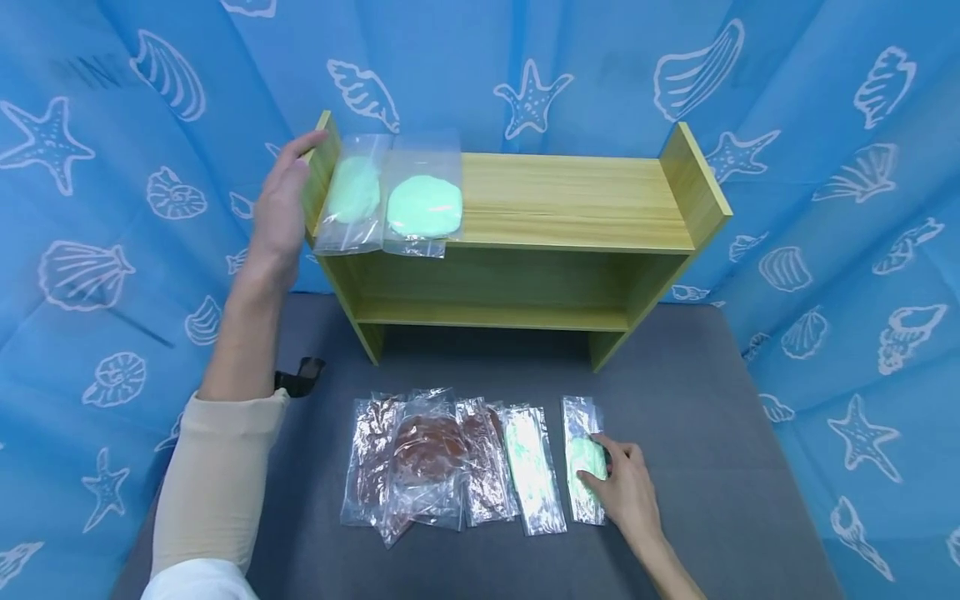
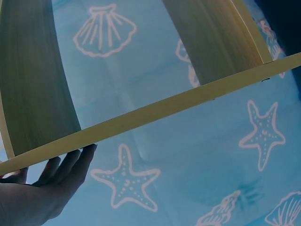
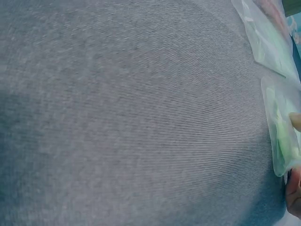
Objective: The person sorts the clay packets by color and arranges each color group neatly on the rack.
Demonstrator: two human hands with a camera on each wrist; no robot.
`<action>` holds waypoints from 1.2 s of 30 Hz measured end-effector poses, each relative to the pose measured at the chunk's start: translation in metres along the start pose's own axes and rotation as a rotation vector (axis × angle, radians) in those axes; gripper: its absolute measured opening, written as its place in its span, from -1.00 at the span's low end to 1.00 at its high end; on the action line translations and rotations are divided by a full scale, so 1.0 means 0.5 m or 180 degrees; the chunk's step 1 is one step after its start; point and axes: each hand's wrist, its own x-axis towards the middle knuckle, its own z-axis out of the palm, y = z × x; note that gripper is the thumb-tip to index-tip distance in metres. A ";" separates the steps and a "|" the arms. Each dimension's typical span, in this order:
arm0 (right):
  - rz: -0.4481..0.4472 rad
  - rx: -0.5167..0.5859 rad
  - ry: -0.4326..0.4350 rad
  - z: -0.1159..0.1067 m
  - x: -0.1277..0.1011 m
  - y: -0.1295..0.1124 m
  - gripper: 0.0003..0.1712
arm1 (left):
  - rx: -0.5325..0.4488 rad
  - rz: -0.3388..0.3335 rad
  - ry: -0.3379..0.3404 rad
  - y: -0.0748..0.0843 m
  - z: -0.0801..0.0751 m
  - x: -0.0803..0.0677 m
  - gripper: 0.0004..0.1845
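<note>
My left hand (image 1: pixel 279 204) is at the left side panel of a small wooden shelf (image 1: pixel 562 204). In the left wrist view its fairly straight fingers (image 2: pixel 70 169) touch the panel from outside. My right hand (image 1: pixel 626 492) pinches a clear zip bag of light green clay (image 1: pixel 585 458) between thumb and fingers, at the right of a row of bags on the grey cloth. In the right wrist view only fingertips and part of this bag (image 3: pixel 282 127) show. Two more bags of green clay (image 1: pixel 355 190) (image 1: pixel 424 206) lie on the upper shelf, at its left end.
Left of the right hand lie another green bag (image 1: pixel 534 471) and several overlapping bags of brown clay (image 1: pixel 427 450). A black object (image 1: pixel 300 377) lies beside the left forearm. A blue curtain (image 1: pixel 862 250) with shell prints hangs behind and at both sides.
</note>
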 end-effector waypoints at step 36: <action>-0.0304 0.1949 -0.0351 -0.074 0.021 -0.041 -0.61 | -0.0049 -0.0009 0.0062 -0.001 0.000 -0.002 -0.48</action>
